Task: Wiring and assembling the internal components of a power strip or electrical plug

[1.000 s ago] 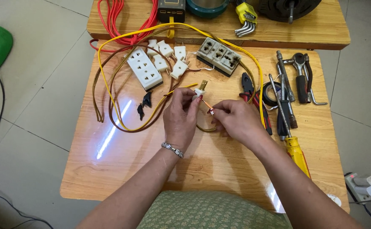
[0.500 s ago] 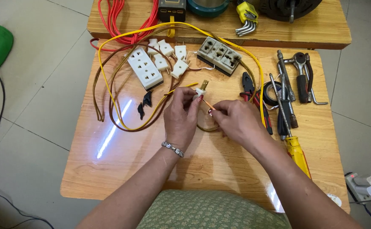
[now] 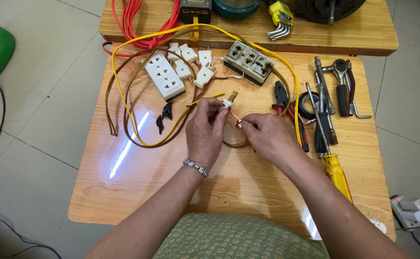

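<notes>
Pinching a small white plug (image 3: pixel 228 101), the left hand (image 3: pixel 205 132) stays closed while the right hand (image 3: pixel 267 136) grips its thin wire (image 3: pixel 235 117).

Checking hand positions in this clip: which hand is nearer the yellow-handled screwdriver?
Right. The right hand is just left of the tools, close to the yellow-handled screwdriver by its wrist. The left hand is farther left, holding the small white plug.

Little has shifted over the last second. The right hand (image 3: pixel 267 136) has drawn in a touch closer to the left hand (image 3: pixel 205 127), so its fingertips now sit just beside the thin wire end under the small white plug (image 3: pixel 228 100), whose brass prongs remain tipped up and to the right.
</notes>
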